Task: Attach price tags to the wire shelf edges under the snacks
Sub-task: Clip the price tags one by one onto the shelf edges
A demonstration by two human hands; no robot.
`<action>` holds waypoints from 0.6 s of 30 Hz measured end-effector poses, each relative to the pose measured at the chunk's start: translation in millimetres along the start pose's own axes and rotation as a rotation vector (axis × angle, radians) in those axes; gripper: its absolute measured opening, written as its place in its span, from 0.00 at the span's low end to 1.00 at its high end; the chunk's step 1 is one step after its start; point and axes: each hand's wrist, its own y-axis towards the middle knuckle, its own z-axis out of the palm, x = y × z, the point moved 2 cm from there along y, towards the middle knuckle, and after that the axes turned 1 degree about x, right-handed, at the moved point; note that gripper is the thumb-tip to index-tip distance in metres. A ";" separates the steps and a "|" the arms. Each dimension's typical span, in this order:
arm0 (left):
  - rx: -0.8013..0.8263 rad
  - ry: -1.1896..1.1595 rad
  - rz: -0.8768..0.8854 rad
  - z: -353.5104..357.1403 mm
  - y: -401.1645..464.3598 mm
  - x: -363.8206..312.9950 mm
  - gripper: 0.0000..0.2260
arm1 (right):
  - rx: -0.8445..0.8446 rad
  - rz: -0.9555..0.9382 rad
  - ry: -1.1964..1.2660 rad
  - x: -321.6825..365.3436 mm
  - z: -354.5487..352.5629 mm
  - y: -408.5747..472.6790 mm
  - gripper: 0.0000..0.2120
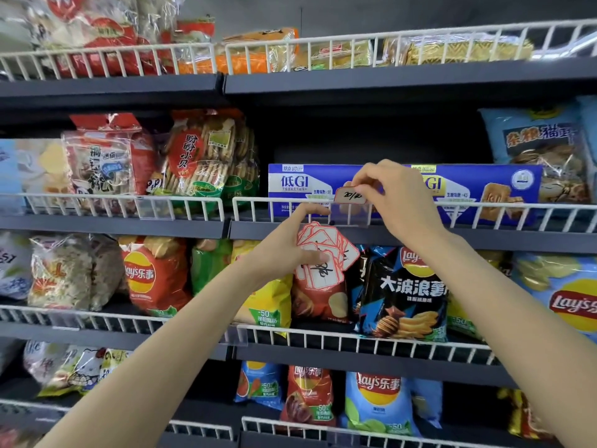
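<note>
My right hand pinches a small white price tag with a red border, handwritten in black, at the top wire of the white shelf edge, in front of a blue biscuit box. A clear plastic tag holder hangs on the wire just below the tag. My left hand holds a fanned stack of more red-bordered price tags below that shelf edge, with its forefinger raised to the wire.
Wire-fronted shelves run across the view at several heights. Biscuit packs stand to the left of the blue box, a blue snack bag to the right. Crisp bags fill the shelves below. Another clear holder hangs on the lower wire.
</note>
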 end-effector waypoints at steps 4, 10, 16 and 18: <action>0.035 0.099 0.023 -7.2 -3.4 -6.7 0.26 | 0.077 -0.027 -0.111 4.3 1.0 2.3 0.08; 0.049 0.090 0.016 -8.0 -4.5 -8.2 0.27 | 0.090 0.001 -0.230 4.8 4.6 -0.5 0.08; 0.045 0.021 0.003 -7.2 -1.5 -3.9 0.26 | 0.035 0.054 -0.128 0.3 11.3 -9.2 0.07; 0.040 0.024 0.007 -6.8 -1.1 -3.5 0.26 | 0.056 0.041 -0.163 2.5 10.1 -9.9 0.09</action>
